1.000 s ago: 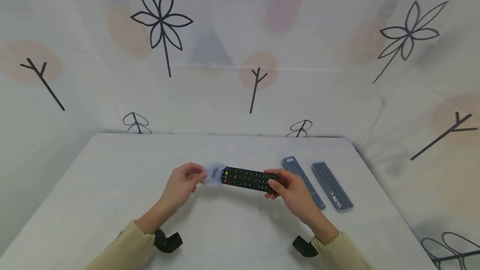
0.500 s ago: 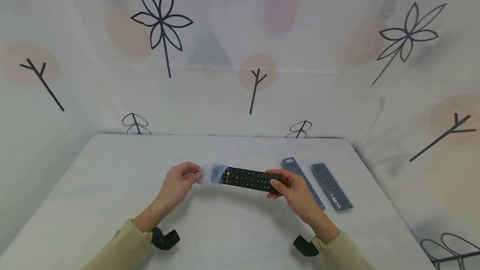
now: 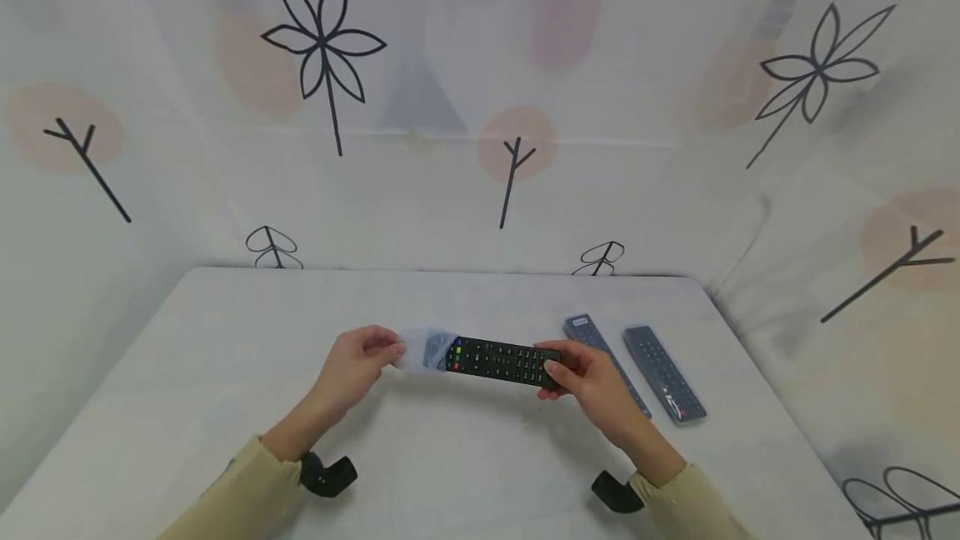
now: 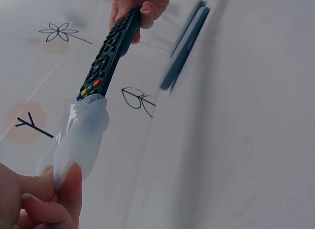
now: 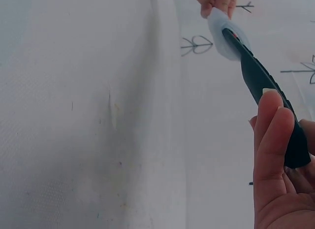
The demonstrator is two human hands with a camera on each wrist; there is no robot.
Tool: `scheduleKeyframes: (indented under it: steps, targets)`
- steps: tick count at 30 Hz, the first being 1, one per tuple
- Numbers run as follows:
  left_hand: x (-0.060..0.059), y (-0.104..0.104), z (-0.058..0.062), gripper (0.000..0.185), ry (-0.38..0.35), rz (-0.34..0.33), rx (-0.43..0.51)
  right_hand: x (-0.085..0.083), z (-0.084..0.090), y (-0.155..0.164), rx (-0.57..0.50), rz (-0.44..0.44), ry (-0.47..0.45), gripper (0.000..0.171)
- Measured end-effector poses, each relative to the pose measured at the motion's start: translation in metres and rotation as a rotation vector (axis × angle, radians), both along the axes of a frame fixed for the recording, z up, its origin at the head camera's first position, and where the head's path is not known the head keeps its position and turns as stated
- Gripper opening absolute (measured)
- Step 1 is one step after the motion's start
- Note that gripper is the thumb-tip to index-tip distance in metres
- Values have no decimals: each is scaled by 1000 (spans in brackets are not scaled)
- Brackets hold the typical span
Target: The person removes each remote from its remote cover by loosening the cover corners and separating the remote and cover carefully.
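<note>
Black remote control [image 3: 498,359], head view: held above the table [image 3: 450,473], one end in the mouth of a translucent sleeve [image 3: 422,348]. Over the last second, left hand [image 3: 356,367] and right hand [image 3: 590,380] have parted slightly, straightening the sleeve; the remote appears barely covered. Left-wrist view: left hand pinches the sleeve's far end. Right-wrist view: right hand grips the remote's opposite end.

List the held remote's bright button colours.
Red, green, yellow and blue buttons, clearest in the left wrist view.
</note>
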State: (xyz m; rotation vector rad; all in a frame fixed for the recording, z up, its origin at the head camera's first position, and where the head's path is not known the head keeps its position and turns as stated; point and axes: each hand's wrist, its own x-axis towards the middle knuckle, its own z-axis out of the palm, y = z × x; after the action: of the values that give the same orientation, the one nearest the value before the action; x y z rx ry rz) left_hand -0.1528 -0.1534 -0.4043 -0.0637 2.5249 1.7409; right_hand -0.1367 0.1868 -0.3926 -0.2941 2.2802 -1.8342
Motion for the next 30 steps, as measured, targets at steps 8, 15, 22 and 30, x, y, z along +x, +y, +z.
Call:
scheduleKeyframes:
  steps: [8, 15, 22, 30]
  targets:
    - [0, -1, 5, 17, -6, -2, -14, 0, 3, 4, 0, 6, 2, 34]
    - [0, -2, 5, 16, -4, -9, 9, 0, 4, 6, 4, 10, -8, 34]
    - [0, -4, 5, 17, -12, -2, 34, 0, 4, 10, 7, 8, -7, 34]
    - [1, -8, 2, 21, -54, 21, 72, 1, 2, 9, -7, 1, -16, 35]
